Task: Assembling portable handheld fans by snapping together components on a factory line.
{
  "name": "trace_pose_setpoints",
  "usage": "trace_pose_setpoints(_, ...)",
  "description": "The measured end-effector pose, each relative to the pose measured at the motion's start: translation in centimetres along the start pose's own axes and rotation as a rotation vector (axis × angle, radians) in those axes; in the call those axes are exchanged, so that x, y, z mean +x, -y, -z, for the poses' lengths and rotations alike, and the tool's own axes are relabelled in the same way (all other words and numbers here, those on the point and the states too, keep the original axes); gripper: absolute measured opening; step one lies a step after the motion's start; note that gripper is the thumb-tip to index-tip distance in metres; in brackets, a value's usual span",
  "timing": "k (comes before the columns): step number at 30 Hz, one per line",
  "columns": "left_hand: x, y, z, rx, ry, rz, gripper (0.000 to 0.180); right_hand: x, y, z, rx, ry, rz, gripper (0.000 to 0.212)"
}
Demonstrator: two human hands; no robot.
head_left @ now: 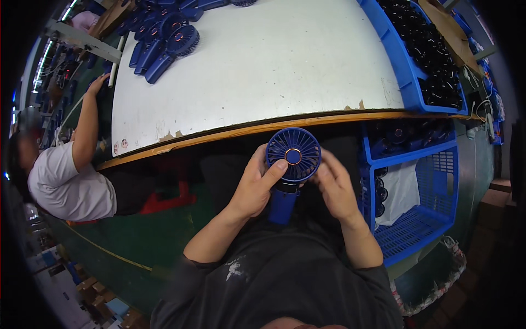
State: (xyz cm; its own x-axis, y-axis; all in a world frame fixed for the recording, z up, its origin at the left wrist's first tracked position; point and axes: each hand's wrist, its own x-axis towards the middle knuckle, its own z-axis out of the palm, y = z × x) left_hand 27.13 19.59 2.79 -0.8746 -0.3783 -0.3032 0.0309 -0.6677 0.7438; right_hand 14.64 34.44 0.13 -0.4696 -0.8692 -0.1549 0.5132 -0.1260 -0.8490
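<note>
A dark blue handheld fan (293, 156) with a copper-coloured ring at its hub is in front of my body, just off the table's near edge. Its round grille faces up and its handle (282, 205) points down toward me. My left hand (255, 183) grips the fan head from the left, thumb on the front of the grille and the other fingers behind it. At the head's right rim is my right hand (335, 186), its fingers curled and slightly blurred, the tips partly hidden behind the fan.
Several blue fans (164, 41) lie piled on the white table (263, 66) at far left. A blue tray (392, 57) of small black parts stands at far right. Below it are stacked blue crates (411, 236). A seated person (71, 175) works at left.
</note>
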Motion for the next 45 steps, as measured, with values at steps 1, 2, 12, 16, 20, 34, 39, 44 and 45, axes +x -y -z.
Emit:
trace_pose_setpoints(1,0.2,0.0,-0.1,0.006,-0.002,-0.009,0.052,-0.6,-0.2,-0.1,-0.024,0.047,-0.065,0.051)
trace_pose_setpoints(2,0.3,0.3,-0.1,0.024,-0.053,-0.076,0.052,-0.8,-0.6,-0.2,-0.038,0.126,-0.091,0.05)
trace_pose_setpoints(12,2.1,-8.7,2.2,1.286,-0.176,-0.521,0.061,-5.3,1.6,3.0,-0.214,-0.246,0.303,0.042)
trace_pose_setpoints(16,6.7,-16.8,13.1,1.731,-0.689,-0.985,0.054,-9.3,2.6,12.1,-0.461,-0.83,0.488,0.027)
trace_pose_setpoints(20,9.0,-20.5,17.9,1.767,-0.764,-0.784,0.056,-15.8,-3.4,27.1,-0.516,-1.214,0.26,0.035)
trace_pose_setpoints(34,10.3,-22.4,16.7,1.727,-0.622,-0.293,0.063,-21.2,-13.0,40.6,-1.148,-1.093,-0.363,0.034)
trace_pose_setpoints(39,6.2,-11.0,5.1,0.631,-0.323,-0.261,0.053,-7.3,-0.4,12.8,-0.55,-0.69,0.198,0.033)
trace_pose_setpoints(44,4.3,-0.4,-1.8,0.013,-0.135,-0.486,0.073,-0.5,-1.1,-1.8,-0.691,-0.154,0.271,0.054)
trace_pose_setpoints(45,4.5,0.3,-1.5,0.134,-0.186,-0.551,0.076,0.4,-0.8,-2.6,-0.705,-0.079,0.117,0.048)
